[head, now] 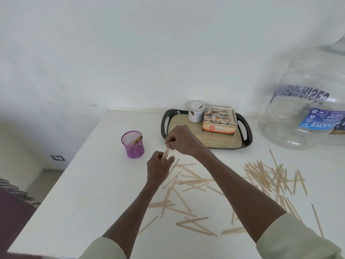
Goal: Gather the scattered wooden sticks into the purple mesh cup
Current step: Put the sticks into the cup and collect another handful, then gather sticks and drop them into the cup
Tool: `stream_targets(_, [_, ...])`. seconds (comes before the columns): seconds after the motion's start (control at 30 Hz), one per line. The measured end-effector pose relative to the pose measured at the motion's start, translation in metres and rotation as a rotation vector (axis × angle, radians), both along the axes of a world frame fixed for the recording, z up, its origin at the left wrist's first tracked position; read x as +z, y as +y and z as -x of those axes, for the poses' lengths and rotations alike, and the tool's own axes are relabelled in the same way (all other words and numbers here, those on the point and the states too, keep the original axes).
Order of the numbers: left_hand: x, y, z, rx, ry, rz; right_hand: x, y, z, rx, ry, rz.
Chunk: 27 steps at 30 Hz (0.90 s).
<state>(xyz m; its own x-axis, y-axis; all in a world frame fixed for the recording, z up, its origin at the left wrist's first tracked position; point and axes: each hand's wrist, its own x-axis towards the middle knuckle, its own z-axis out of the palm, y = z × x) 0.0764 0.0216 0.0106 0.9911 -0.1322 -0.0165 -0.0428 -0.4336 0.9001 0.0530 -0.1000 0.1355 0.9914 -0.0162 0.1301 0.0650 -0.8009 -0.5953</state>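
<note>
Sticks already stand inside the purple wire-mesh cup [133, 144], which sits upright on the white table [78, 193] at the left of the work area. Just right of the cup, the left hand [158, 168] is curled around the lower end of a small bundle of pale wooden sticks [165, 155]. Above it, the right hand [180, 140] pinches the upper end of the same bundle with fingers closed. Below and right of the hands, thin flat wooden sticks [186, 184] lie scattered loosely across the table, with a denser heap [270, 176] farther right. Behind the hands rests a black-rimmed tray with a wood-grain floor [222, 141], carrying a white jar [196, 111] and an open box of sachets [219, 121]. A clear plastic water jug [306, 101] lies at the far right.
</note>
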Motion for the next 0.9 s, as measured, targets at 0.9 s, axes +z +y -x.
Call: stream_targets(0.9, [-0.052,0.030,-0.034,-0.297,-0.043,-0.345,-0.041,0.053,-0.091,-0.152,-0.190,0.085])
